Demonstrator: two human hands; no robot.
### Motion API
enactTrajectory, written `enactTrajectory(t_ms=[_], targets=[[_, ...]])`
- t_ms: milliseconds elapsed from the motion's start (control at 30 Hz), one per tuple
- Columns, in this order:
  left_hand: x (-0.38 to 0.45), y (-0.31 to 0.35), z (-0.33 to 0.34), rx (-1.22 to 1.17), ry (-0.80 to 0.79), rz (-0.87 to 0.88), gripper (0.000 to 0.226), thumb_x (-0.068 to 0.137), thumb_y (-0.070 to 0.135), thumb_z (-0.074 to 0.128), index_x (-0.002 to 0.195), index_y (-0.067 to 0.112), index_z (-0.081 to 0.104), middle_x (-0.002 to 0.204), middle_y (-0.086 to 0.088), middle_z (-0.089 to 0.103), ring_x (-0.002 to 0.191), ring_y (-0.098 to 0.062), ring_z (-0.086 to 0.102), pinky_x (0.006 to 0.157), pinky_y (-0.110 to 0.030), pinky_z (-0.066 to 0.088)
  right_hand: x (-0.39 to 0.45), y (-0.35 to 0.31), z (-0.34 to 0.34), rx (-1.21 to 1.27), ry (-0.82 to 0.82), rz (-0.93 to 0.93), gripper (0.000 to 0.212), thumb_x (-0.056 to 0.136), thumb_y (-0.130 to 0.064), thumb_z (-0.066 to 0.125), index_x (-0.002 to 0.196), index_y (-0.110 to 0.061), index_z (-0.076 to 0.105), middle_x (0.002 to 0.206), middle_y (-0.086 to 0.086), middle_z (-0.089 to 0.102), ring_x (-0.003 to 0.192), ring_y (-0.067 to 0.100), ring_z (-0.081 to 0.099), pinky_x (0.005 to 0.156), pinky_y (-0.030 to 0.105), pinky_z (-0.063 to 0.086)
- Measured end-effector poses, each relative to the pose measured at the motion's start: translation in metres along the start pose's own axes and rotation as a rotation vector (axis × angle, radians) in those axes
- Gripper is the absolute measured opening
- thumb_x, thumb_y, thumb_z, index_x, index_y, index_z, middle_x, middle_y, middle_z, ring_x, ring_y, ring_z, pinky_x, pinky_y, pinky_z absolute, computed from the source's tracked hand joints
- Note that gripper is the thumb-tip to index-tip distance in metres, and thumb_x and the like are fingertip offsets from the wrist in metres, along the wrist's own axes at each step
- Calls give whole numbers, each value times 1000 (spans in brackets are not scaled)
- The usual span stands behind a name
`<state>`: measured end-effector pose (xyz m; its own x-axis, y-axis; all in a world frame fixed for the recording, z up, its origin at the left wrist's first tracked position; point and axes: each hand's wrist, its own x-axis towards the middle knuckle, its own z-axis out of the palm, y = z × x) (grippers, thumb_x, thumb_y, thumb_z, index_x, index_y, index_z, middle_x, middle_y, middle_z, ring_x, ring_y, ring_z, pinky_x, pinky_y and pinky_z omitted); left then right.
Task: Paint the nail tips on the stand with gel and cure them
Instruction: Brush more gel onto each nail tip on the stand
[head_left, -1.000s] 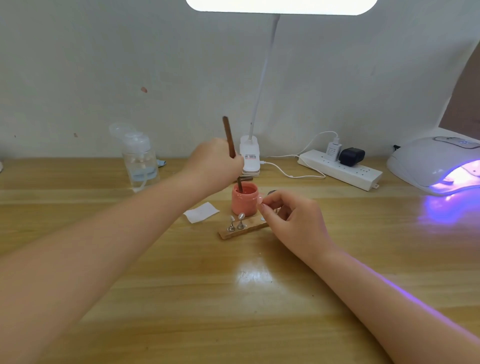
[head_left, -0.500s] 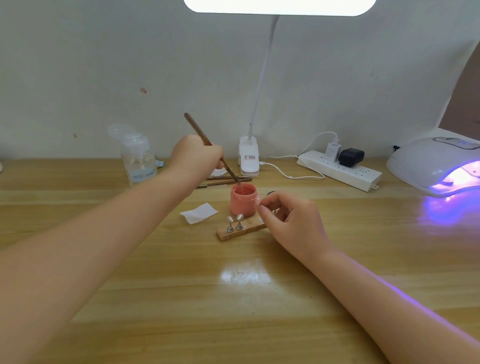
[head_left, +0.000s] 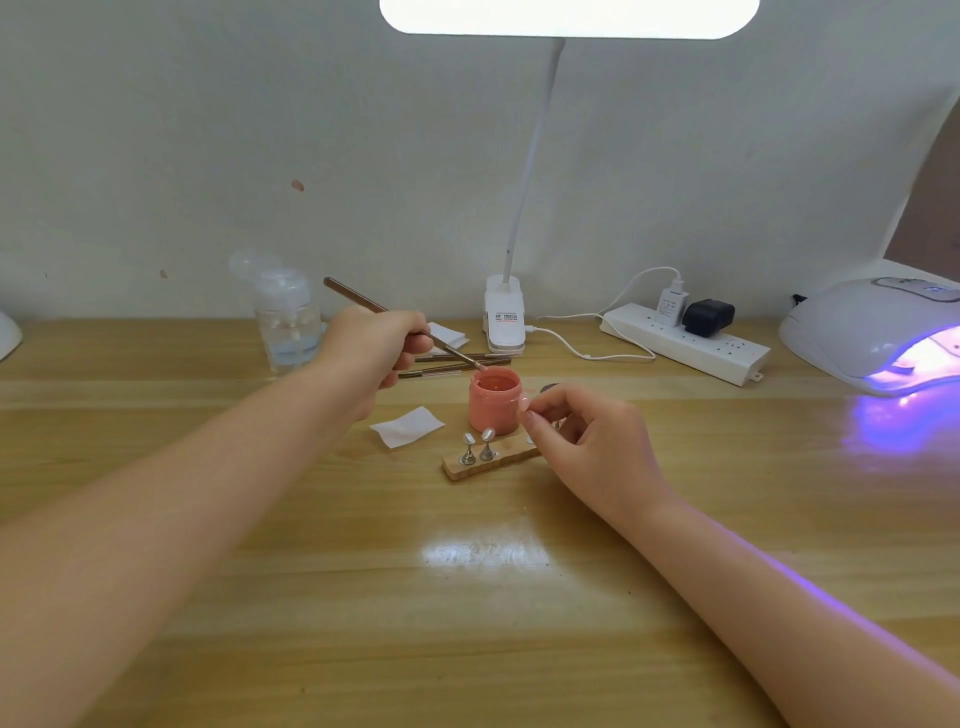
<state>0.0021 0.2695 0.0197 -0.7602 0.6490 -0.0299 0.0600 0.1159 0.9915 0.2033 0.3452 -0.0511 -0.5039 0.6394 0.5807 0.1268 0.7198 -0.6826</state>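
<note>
Table (head_left: 519, 623): we see a pale wooden top running the full width, with a bright glare patch in front of the work.
Desk lamp (head_left: 503, 322): we find its white clip base at the back edge, a thin white neck rising to a glowing head at the top of the view.
Curing lamp (head_left: 878, 332): we note a white dome at the far right, its mouth lit violet and throwing violet light onto the wood.
Power strip (head_left: 685, 345): we see it lying white along the back, between the desk lamp and the curing lamp, with a white plug and a black plug in it.
Bottle (head_left: 285, 322): we see a clear pump bottle at back left, a little bluish liquid at the bottom.
Left hand (head_left: 376, 348): our fingers are curled round a brush, gripping it near the lower end.
Right hand (head_left: 592, 447): our thumb and forefinger are pinched on a nail tip, the other fingers curled under.
Jar (head_left: 494, 400): we see it open and pink, standing just behind the stand.
Stand (head_left: 491, 460): we see a small wooden bar lying askew, its right end hidden by the right hand, two metal holders upright at its left end.
Brush (head_left: 405, 325): its handle slants up to the left; its tip sits at the jar's far rim.
Paper (head_left: 408, 426): we see a white scrap flat on the wood, left of the jar.
Nail tip (head_left: 525, 402): small and pale, it is held just right of the jar, above the stand.
</note>
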Motion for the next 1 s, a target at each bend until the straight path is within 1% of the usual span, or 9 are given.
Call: enactTrajectory(t_ms=[100, 300, 433, 500, 700, 800, 900, 1000], targets=[[1, -6, 2, 12, -6, -28, 8, 87, 16, 61, 87, 10, 67, 49, 8, 62, 50, -9, 46, 47, -21, 34, 0, 0, 0, 9, -1, 7, 6, 84, -17, 72, 79, -17, 70, 76, -8, 68, 47, 10, 48, 53, 20, 39], [5, -12, -4, -59, 66, -15, 10, 83, 14, 61, 74, 11, 65, 47, 9, 60, 50, -10, 46, 48, -22, 36, 0, -2, 0, -11, -7, 7, 5, 84, -17, 72, 80, -16, 71, 73, -11, 67, 49, 15, 51, 54, 21, 40], [4, -14, 2, -81, 27, -37, 9, 83, 15, 63, 75, 12, 66, 51, 8, 63, 49, -7, 48, 48, -22, 38, 0, -3, -1, -1, -14, 7, 4, 84, -16, 72, 80, -15, 71, 75, -7, 69, 49, 17, 52, 54, 26, 43], [3, -17, 2, -68, 24, -44, 9, 83, 15, 63, 76, 11, 67, 51, 8, 63, 49, -8, 49, 48, -21, 38, 0, -3, -1, 2, -11, 7, 4, 84, -16, 72, 80, -15, 71, 74, -7, 68, 49, 17, 52, 53, 26, 43], [4, -20, -9, -95, 90, 0, 10, 82, 16, 64, 74, 10, 66, 50, 8, 63, 49, -9, 49, 50, -23, 38, 0, -2, -1, -3, -9, 6, 5, 84, -17, 72, 80, -16, 71, 72, -10, 67, 49, 18, 52, 53, 22, 41], [2, -20, -8, -181, 37, -16, 9, 84, 16, 65, 77, 11, 67, 52, 6, 64, 47, -7, 50, 45, -20, 39, 0, -2, -1, 0, -7, 10, 5, 84, -17, 72, 80, -16, 70, 71, -10, 67, 49, 17, 51, 53, 21, 40], [-1, -22, -4, -224, -17, -85, 8, 87, 16, 65, 81, 11, 67, 53, 6, 65, 43, -5, 50, 41, -17, 38, 0, -3, -1, -9, -14, 1, 4, 85, -17, 72, 81, -15, 71, 71, -10, 67, 50, 16, 52, 53, 21, 41], [-2, -26, -6, -232, 10, -117, 9, 88, 16, 64, 81, 11, 65, 51, 6, 64, 44, -5, 50, 42, -17, 37, 0, -3, -2, -6, -18, 6, 3, 84, -16, 72, 81, -15, 71, 73, -10, 67, 50, 14, 51, 54, 23, 42]])
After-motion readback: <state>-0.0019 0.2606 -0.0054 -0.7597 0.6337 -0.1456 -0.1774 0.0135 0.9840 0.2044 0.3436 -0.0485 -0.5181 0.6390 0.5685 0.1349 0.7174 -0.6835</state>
